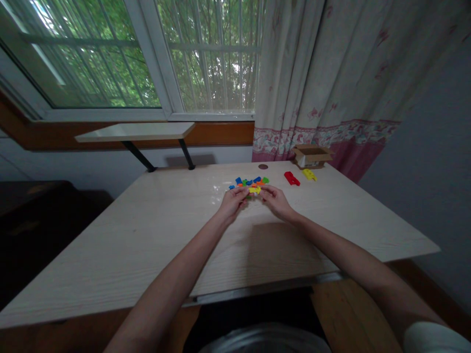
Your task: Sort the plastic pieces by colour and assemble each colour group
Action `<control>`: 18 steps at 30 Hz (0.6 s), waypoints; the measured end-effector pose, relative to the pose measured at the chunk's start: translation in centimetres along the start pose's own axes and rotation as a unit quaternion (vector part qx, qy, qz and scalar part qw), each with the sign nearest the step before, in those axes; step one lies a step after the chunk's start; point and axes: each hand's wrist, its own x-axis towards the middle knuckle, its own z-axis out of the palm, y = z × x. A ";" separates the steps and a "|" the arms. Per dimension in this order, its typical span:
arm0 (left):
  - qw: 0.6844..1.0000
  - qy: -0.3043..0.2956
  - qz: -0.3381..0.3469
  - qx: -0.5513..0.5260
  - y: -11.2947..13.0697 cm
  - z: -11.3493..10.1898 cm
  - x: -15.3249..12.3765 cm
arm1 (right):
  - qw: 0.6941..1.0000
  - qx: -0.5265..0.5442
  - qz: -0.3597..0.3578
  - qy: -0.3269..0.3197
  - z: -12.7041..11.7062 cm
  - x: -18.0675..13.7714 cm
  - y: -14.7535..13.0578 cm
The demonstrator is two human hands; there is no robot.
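Between my two hands is a small yellow plastic piece (pixel 254 189), held over the middle of the table. My left hand (pixel 232 202) pinches its left end, fingers closed. My right hand (pixel 275 200) has its fingertips closed on the right end. Just beyond the hands lies a loose group of small plastic pieces: a blue piece (pixel 238 180), an orange piece (pixel 260 183), a green piece (pixel 265 180) and several others, partly hidden by my fingers. The exact shape of the held piece is too small to make out.
A red piece (pixel 292 178) and another yellow piece (pixel 309 174) lie to the right on the pale wooden table (pixel 154 235). Behind them stands an open cardboard box (pixel 312 156). A round brown spot (pixel 263 166) is near the back edge. A raised white shelf (pixel 136 131) stands back left.
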 end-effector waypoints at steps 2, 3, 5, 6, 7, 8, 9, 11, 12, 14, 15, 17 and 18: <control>1.000 -0.004 0.003 0.000 0.0 0.0 0.0 | 1.000 0.007 -0.005 0.000 0.0 0.0 -0.4; 1.000 -0.006 0.005 -0.001 0.0 0.1 0.0 | 1.000 0.012 -0.008 0.001 0.0 0.0 -0.5; 1.000 -0.013 0.008 -0.005 -0.1 0.0 0.0 | 1.000 0.019 -0.011 0.008 0.0 0.1 -0.8; 1.000 -0.018 0.007 -0.008 -0.2 0.0 0.0 | 1.000 0.021 -0.011 0.011 0.0 0.1 -0.8; 1.000 -0.022 0.004 -0.010 -0.3 0.0 0.0 | 1.000 0.022 -0.011 0.011 0.0 0.1 -0.8; 1.000 -0.026 0.001 -0.010 -0.4 0.0 0.0 | 1.000 0.022 -0.012 0.010 0.0 0.1 -0.8; 1.000 -0.028 -0.002 -0.008 -0.4 -0.1 0.0 | 1.000 0.022 -0.014 0.008 0.0 0.1 -0.8; 1.000 -0.030 -0.007 -0.004 -0.4 -0.1 0.0 | 0.999 0.021 -0.026 0.005 0.0 0.0 -0.7; 1.000 -0.029 -0.007 -0.003 -0.4 -0.1 -0.1 | 0.999 0.019 -0.034 0.005 0.0 0.0 -0.7; 1.000 -0.027 -0.008 -0.003 -0.3 0.0 -0.1 | 0.999 0.010 -0.050 0.007 0.0 0.0 -0.7; 1.000 -0.026 -0.008 -0.003 -0.3 0.0 -0.1 | 0.998 0.002 -0.058 0.009 -0.1 -0.1 -0.7; 1.000 -0.026 -0.008 -0.004 -0.3 0.0 -0.1 | 0.997 -0.028 -0.075 0.016 -0.2 -0.2 -0.8; 1.000 -0.028 -0.009 -0.004 -0.3 0.0 -0.1 | 0.995 -0.049 -0.085 0.020 -0.3 -0.2 -0.9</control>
